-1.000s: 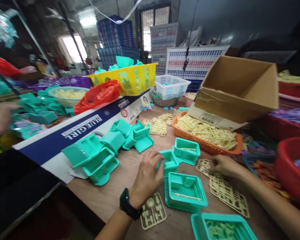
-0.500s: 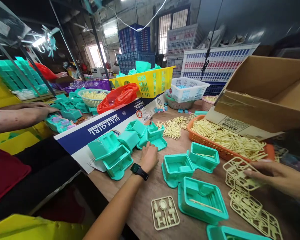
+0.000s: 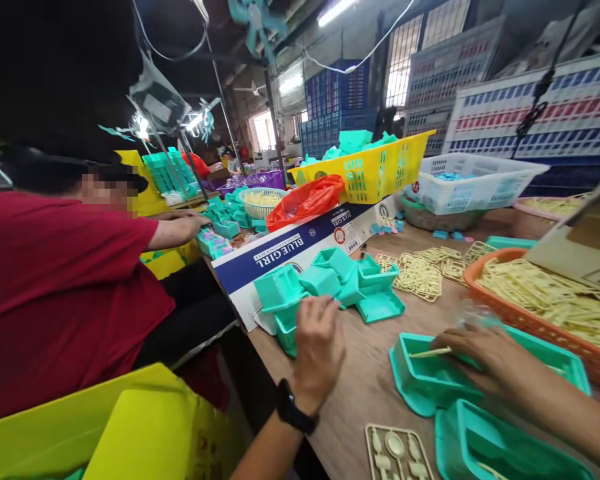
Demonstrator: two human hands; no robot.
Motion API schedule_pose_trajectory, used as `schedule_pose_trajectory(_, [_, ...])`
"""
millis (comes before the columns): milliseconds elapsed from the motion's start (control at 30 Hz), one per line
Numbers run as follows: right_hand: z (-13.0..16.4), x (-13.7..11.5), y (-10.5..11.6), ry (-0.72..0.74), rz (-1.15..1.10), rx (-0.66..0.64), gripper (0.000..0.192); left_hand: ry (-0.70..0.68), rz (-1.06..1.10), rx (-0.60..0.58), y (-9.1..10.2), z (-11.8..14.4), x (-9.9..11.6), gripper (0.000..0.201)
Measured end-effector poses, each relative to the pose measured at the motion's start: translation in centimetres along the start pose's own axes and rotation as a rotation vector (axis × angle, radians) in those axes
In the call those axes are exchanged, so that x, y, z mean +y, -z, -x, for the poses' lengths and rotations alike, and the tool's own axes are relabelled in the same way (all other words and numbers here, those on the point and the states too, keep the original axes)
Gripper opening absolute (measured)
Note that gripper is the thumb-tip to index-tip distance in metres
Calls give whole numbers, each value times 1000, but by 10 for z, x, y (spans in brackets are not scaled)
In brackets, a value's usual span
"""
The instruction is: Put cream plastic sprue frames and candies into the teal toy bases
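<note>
While the left hand (image 3: pixel 320 350) reaches into the teal tray pile (image 3: pixel 330 283) on the desk (image 3: pixel 365 380), fingers loosely curled and grasping nothing visible, it should single out one tray. The right hand (image 3: pixel 485 357) pinches a cream stick (image 3: pixel 430 352) over an open tray (image 3: pixel 420 377) just beneath.

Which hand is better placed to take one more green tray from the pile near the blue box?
Left. The left hand already touches the pile of green trays; the right hand is busy over another green tray.
</note>
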State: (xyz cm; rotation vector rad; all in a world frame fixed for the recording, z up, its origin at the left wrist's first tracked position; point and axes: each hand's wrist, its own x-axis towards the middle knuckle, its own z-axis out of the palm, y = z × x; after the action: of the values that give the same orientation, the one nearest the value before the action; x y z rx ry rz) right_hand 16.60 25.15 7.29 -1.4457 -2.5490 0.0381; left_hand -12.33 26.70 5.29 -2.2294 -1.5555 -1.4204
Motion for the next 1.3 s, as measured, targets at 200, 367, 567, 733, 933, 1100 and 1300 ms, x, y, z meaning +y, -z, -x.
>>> schedule_pose_trajectory(200, [-5, -16, 16, -113, 136, -176, 21, 153, -296, 10, 36, -35, -85, 51])
schedule_pose_trajectory(367, [-15, -29, 23, -153, 189, -208, 12, 229, -211, -24, 40, -52, -102, 24])
schedule_pose_trajectory(567, [4, -27, 28, -146, 108, -137, 22, 51, -97, 259, 71, -46, -59, 7])
schedule_pose_trajectory(733, [10, -18, 20, -117, 23, -126, 27, -197, 140, 226, 80, -14, -9, 13])
schedule_pose_trajectory(933, [8, -6, 19, -210, 81, 31, 26, -210, 452, -20, 32, 31, 15, 19])
schedule_pose_trajectory(1100, [57, 18, 79, -562, 110, 27, 27, -284, 560, -167, -5, 39, 18, 17])
schedule_pose_trajectory(1300, [119, 35, 81, -946, 195, -478, 32, -286, 639, -359, -22, 33, 18, 10])
